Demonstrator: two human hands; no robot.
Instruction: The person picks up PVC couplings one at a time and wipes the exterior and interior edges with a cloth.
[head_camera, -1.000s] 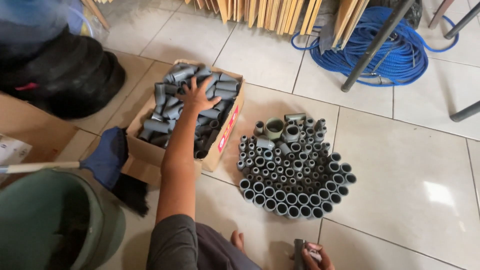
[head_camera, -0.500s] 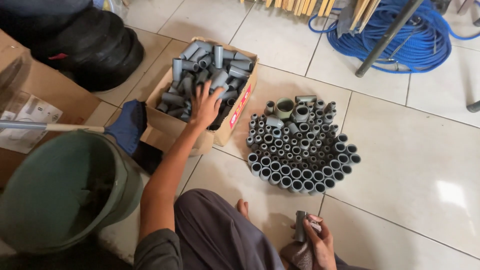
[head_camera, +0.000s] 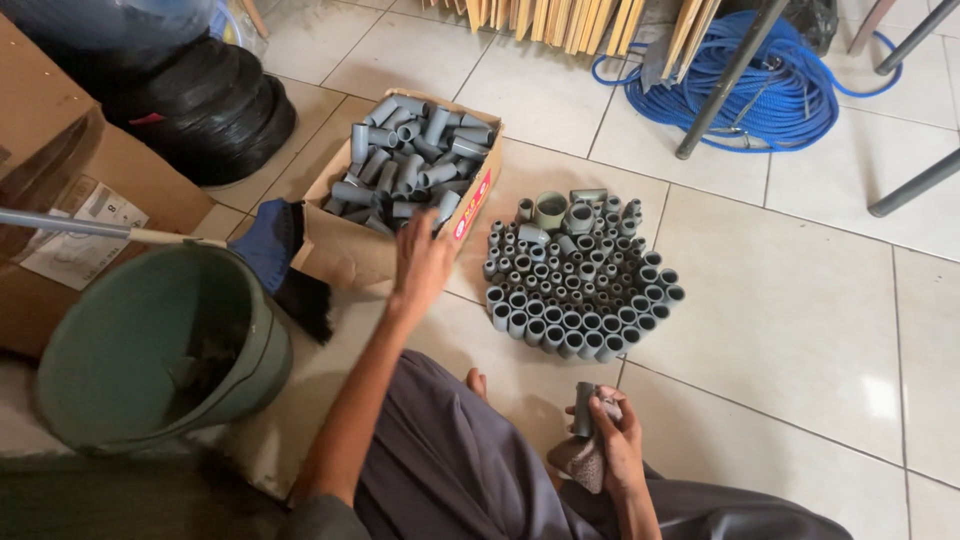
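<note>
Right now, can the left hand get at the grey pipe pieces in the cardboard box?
Probably yes. The left hand hovers by the near edge of the open cardboard box, and nothing covers the grey pipe pieces piled inside. The right hand is busy holding another piece and a cloth.

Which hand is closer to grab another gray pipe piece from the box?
Probably the left hand: it hangs just beside the box of pipe pieces. The right hand is busy, holding a pipe piece and rag near the lap.

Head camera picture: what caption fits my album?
Left hand beside a cardboard box of grey pipe fittings; right hand holds one fitting.
</note>
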